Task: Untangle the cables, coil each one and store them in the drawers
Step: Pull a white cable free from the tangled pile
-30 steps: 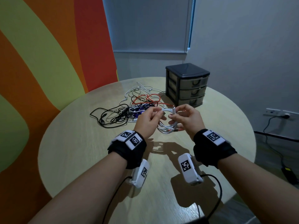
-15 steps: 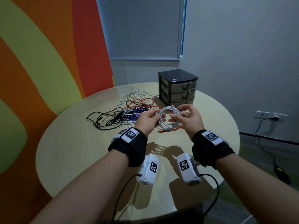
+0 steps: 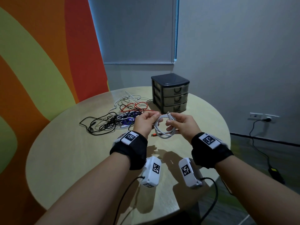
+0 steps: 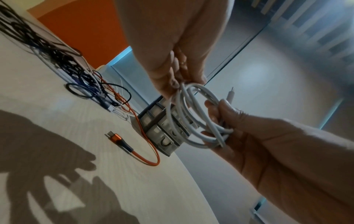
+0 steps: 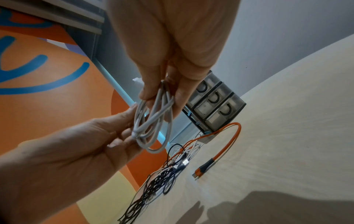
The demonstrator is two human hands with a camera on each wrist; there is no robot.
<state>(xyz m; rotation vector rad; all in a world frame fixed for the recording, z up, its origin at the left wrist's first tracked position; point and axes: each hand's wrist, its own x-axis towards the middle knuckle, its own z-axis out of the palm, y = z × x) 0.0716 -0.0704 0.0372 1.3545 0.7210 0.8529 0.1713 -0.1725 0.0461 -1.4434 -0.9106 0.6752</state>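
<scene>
Mid-frame, my left hand [image 3: 143, 123] and right hand [image 3: 183, 125] both pinch the coiled white cable [image 3: 164, 127]; coiling looks done, so next: open a drawer [image 3: 176, 90].

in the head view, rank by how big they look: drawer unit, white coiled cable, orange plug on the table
1. drawer unit
2. white coiled cable, though held nearer the camera, so its look is flattered
3. orange plug, clearly smallest

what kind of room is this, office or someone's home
Probably a small office or meeting room, though that is a guess: a round table by a bold striped wall, a window blind, and a small drawer unit.
</scene>
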